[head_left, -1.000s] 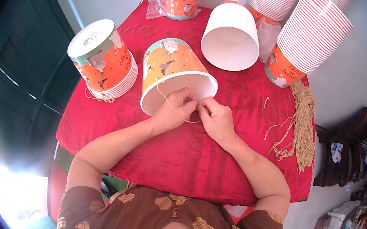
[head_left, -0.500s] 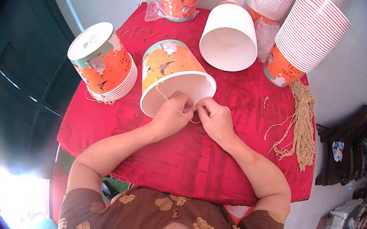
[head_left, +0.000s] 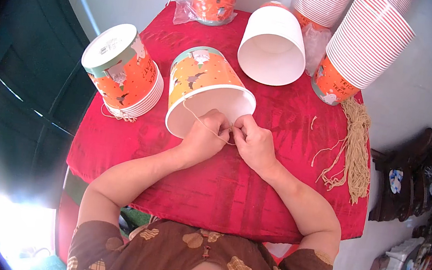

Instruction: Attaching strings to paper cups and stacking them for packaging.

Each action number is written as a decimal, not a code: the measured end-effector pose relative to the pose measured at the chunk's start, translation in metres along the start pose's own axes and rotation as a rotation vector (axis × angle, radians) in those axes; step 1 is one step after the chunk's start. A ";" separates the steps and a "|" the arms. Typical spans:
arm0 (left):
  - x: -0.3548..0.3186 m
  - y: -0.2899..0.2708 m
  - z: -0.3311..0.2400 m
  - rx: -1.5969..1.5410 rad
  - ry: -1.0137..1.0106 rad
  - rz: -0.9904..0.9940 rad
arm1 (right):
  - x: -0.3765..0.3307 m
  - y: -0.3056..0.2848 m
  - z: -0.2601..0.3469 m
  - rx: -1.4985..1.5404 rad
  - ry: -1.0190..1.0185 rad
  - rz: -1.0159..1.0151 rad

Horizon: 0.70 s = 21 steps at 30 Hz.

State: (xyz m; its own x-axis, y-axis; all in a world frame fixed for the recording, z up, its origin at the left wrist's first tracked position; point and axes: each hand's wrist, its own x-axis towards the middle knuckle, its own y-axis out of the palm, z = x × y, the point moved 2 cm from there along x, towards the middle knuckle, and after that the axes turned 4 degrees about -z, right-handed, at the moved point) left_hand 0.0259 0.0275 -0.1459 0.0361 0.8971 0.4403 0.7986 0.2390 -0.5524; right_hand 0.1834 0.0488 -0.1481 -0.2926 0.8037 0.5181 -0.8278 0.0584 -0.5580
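i am pinching a string [head_left: 207, 128] with my left hand [head_left: 204, 138] and right hand [head_left: 252, 142], pressed together at the rim of the bucket [head_left: 208, 89] lying on its side on the red table [head_left: 220, 189].

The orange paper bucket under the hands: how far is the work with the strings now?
Seemingly done: a stack of orange buckets at the left, with string ends showing under its rim. In hand: the left hand and right hand pinch a tan string at the rim of the orange paper bucket. Probably left: the white bucket, the tall stacks and the bundle of strings.
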 end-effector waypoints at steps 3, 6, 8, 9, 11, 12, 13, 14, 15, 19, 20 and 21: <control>0.000 0.000 0.001 -0.023 0.003 -0.011 | 0.000 -0.001 0.001 -0.008 -0.016 -0.010; 0.000 0.000 0.000 -0.036 -0.009 -0.005 | 0.000 0.000 -0.001 -0.038 -0.023 0.002; 0.000 0.000 0.000 -0.044 -0.007 -0.016 | 0.000 0.000 -0.001 -0.039 -0.078 -0.011; 0.000 0.000 0.001 -0.044 -0.008 -0.015 | 0.000 -0.001 0.000 -0.038 -0.076 -0.010; 0.001 0.001 0.002 -0.016 0.012 -0.028 | 0.000 -0.002 0.003 -0.054 -0.148 -0.017; 0.001 0.000 0.001 -0.015 0.012 -0.028 | 0.000 -0.002 0.002 -0.053 -0.149 -0.017; 0.001 0.000 0.000 -0.019 -0.009 -0.019 | 0.000 -0.002 0.001 -0.090 -0.194 -0.009; 0.001 -0.001 0.000 -0.023 -0.030 -0.010 | 0.000 -0.002 0.001 -0.127 -0.239 -0.001; 0.002 0.000 0.001 -0.023 -0.030 -0.010 | 0.000 -0.003 0.001 -0.127 -0.239 -0.001; 0.003 -0.001 0.004 -0.056 -0.089 0.018 | 0.000 -0.005 0.002 -0.194 -0.326 0.022; 0.003 -0.001 0.004 -0.063 -0.104 0.026 | 0.000 -0.005 0.003 -0.201 -0.348 0.029; 0.003 -0.001 0.005 -0.063 -0.105 0.026 | 0.000 -0.006 0.004 -0.201 -0.347 0.029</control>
State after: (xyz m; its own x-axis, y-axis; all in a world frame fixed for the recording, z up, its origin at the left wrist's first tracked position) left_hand 0.0222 0.0314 -0.1471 -0.0026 0.9374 0.3481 0.8344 0.1939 -0.5159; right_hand 0.1863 0.0461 -0.1418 -0.4876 0.5606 0.6693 -0.7168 0.1806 -0.6735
